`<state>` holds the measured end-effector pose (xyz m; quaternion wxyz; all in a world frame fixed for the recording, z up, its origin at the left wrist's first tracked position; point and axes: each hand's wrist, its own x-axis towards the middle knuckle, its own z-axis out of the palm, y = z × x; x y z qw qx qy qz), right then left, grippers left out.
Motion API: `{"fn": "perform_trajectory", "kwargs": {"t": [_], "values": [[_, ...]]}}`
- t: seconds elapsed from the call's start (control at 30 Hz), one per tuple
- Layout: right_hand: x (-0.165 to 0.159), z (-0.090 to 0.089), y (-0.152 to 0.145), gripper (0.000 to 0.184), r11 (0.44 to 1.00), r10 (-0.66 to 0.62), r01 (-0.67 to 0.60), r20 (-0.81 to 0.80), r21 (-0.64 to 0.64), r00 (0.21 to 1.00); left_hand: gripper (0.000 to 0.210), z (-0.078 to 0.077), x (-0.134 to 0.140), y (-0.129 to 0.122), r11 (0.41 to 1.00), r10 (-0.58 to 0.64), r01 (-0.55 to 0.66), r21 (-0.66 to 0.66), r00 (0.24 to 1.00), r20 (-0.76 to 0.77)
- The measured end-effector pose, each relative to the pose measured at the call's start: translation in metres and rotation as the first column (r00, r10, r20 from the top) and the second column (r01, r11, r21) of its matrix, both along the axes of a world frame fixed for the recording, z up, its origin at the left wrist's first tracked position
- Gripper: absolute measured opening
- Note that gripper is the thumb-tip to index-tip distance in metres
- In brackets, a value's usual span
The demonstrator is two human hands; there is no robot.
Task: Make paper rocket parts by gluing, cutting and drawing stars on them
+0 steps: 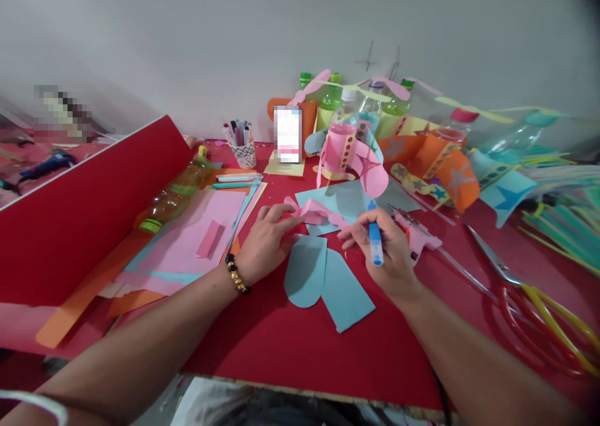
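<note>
My right hand (382, 251) is closed on a blue marker (375, 235), which stands nearly upright between thumb and fingers. My left hand (267, 242) is spread low over the table, its fingertips at the left end of a curled pink paper strip (314, 210). The strip reaches across to the fingers of my right hand. Just below my hands lie two light-blue paper cutouts, a rounded one (305, 273) and an angular one (347, 292), touching along one edge. Behind the strip, light-blue paper (335, 195) lies flat.
At right are large scissors (510, 282) and a pink glue gun (422, 235). Behind stand paper-decorated bottles (340, 148), a phone (287, 135) and a pen cup (244, 154). Coloured sheets (182, 226), a lying bottle (173, 195) and a red board (94, 213) are at left.
</note>
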<state>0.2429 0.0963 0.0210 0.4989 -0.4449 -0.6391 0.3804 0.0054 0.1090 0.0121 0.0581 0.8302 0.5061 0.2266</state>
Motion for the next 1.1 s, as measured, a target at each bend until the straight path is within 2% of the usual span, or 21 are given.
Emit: {"fn": "perform_trajectory", "kwargs": {"t": [0.13, 0.23, 0.3, 0.37, 0.47, 0.53, 0.67, 0.83, 0.93, 1.1], "values": [[0.0, -0.001, 0.0, 0.021, 1.0, 0.004, -0.004, -0.013, 0.0, 1.0, 0.039, -0.006, -0.001, 0.001, 1.0, -0.026, 0.028, 0.015, 0.992, -0.127], [-0.001, -0.001, 0.001, 0.021, 1.0, 0.011, -0.011, -0.01, -0.008, 1.0, 0.041, -0.011, -0.003, 0.005, 0.999, -0.03, 0.028, -0.022, 0.992, -0.121], [-0.001, -0.001, 0.001, 0.022, 1.0, 0.008, -0.008, -0.005, -0.008, 1.0, 0.04, -0.01, -0.003, 0.007, 0.999, -0.009, 0.008, -0.048, 1.0, -0.028], [-0.002, 0.0, 0.0, 0.023, 1.0, 0.0, 0.0, -0.007, -0.008, 1.0, 0.035, -0.006, -0.003, 0.007, 0.997, 0.017, -0.007, -0.071, 0.989, 0.147], [-0.003, 0.002, -0.001, 0.024, 1.0, 0.006, -0.006, -0.031, -0.01, 1.0, 0.028, 0.001, -0.001, 0.005, 0.992, 0.012, 0.039, -0.118, 0.914, 0.405], [-0.004, 0.002, -0.002, 0.026, 1.0, 0.015, -0.015, -0.065, 0.004, 0.998, 0.025, 0.002, 0.001, 0.003, 0.983, -0.011, 0.096, -0.16, 0.885, 0.465], [-0.003, 0.001, -0.002, 0.031, 0.999, 0.033, -0.032, -0.106, 0.012, 0.994, 0.018, -0.002, 0.005, 0.002, 0.953, -0.079, 0.188, -0.238, 0.912, 0.403], [-0.003, -0.002, -0.002, 0.029, 0.995, 0.091, -0.096, -0.143, -0.024, 0.986, 0.006, -0.007, 0.007, 0.002, 0.963, -0.127, 0.173, -0.209, 0.968, 0.217], [-0.003, -0.002, -0.003, 0.023, 0.989, 0.12, -0.129, -0.122, -0.073, 0.985, 0.008, -0.009, 0.007, 0.003, 0.967, -0.124, 0.156, -0.201, 0.979, 0.163], [-0.004, -0.002, -0.006, 0.015, 0.97, 0.178, -0.184, -0.05, -0.16, 0.983, 0.016, -0.01, 0.007, 0.002, 0.964, -0.138, 0.169, -0.203, 0.978, 0.159]]}}
